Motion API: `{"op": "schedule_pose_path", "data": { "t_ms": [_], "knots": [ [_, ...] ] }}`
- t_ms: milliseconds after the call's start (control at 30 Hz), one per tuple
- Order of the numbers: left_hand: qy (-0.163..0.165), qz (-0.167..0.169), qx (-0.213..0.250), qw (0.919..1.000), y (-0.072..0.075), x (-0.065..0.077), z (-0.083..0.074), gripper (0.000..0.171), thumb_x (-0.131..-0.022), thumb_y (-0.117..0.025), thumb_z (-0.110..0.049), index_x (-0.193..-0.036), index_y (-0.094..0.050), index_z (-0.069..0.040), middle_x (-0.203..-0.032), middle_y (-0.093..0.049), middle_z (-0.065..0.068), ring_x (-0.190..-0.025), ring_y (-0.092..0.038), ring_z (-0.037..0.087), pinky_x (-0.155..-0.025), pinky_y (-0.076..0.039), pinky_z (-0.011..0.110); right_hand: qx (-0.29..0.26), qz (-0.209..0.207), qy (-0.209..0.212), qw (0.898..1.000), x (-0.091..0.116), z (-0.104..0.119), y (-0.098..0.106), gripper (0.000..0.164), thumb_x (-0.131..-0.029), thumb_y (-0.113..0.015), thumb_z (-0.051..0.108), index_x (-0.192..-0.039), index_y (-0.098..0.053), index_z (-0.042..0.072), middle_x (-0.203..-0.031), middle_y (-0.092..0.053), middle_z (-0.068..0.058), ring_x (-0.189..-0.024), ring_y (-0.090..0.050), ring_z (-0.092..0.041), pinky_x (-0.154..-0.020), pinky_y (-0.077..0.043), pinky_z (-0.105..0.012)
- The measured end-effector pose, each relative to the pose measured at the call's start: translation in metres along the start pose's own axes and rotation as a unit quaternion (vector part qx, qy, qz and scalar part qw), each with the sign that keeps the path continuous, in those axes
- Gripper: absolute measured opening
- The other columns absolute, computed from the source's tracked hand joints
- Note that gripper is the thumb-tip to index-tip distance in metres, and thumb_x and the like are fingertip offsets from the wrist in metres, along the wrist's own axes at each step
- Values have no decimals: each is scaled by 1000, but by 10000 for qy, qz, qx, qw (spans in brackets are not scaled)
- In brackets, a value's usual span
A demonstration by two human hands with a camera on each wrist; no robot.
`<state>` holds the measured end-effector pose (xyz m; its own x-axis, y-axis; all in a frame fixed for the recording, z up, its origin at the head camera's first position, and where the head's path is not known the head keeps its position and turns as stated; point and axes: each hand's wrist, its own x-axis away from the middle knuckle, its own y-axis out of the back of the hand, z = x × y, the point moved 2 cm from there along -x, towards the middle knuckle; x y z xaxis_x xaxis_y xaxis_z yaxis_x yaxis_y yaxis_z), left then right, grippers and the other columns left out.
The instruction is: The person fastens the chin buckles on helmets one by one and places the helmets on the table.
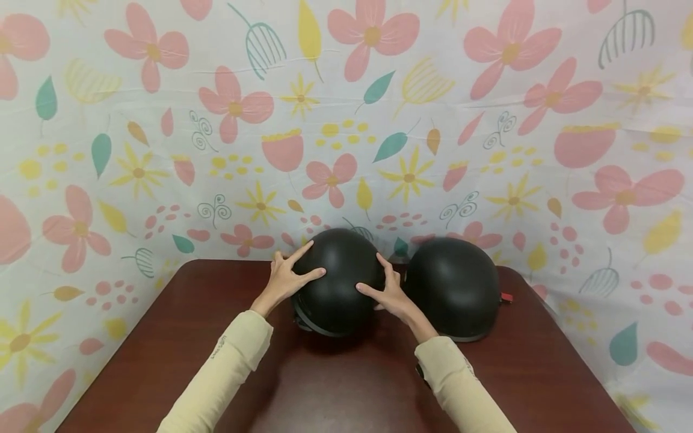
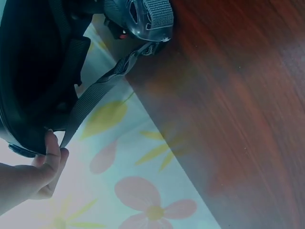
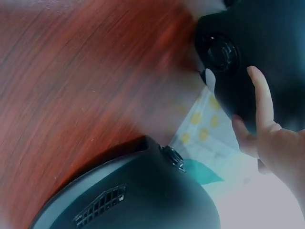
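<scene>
A black helmet [image 1: 341, 282], tilted, is held between both hands near the back of the table. My left hand [image 1: 284, 279] grips its left side, thumb and a finger spread over the shell. In the left wrist view, that hand's fingers curl at the rim beside a grey chin strap [image 2: 95, 93], and the dark inside shows. On the other side, my right hand [image 1: 392, 294] holds the shell. The right wrist view shows one finger laid along the shell near a round black fitting [image 3: 221, 52], with other fingers bent at the edge.
A second black helmet [image 1: 455, 288] sits close to the right, dome up, with a red tab [image 1: 506, 297] at its side and a vent grille [image 3: 100, 205]. The dark red wooden table [image 1: 335, 391] meets a floral cloth [image 1: 346, 120] behind.
</scene>
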<state>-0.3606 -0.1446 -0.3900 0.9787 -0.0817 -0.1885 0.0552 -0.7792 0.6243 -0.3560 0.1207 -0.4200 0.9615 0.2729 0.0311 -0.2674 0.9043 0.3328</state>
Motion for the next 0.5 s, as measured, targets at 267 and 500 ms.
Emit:
{"op": "schedule_pose_path", "data": {
  "t_ms": [267, 500],
  "knots": [
    [-33, -89, -196, 9998, 10, -2, -5, 78, -77, -74, -60, -146, -37, -49, -124, -31, 16, -112, -29, 32, -95, -36, 56, -102, -17, -16, 9999, -1, 3, -10, 94, -92, -65, 41, -156, 3, 34, -156, 4, -20, -116, -56, -51, -84, -57, -51],
    [-109, 10, -402, 9991, 16, -2, -14, 83, -74, -75, -61, -147, -39, -45, -120, -31, 16, -108, -30, 31, -92, -38, 53, -442, -64, 19, 9990, 3, -1, -14, 91, -94, -65, 34, -155, 3, 33, -157, 5, -18, -120, -53, -51, -85, -55, -53]
  ]
}}
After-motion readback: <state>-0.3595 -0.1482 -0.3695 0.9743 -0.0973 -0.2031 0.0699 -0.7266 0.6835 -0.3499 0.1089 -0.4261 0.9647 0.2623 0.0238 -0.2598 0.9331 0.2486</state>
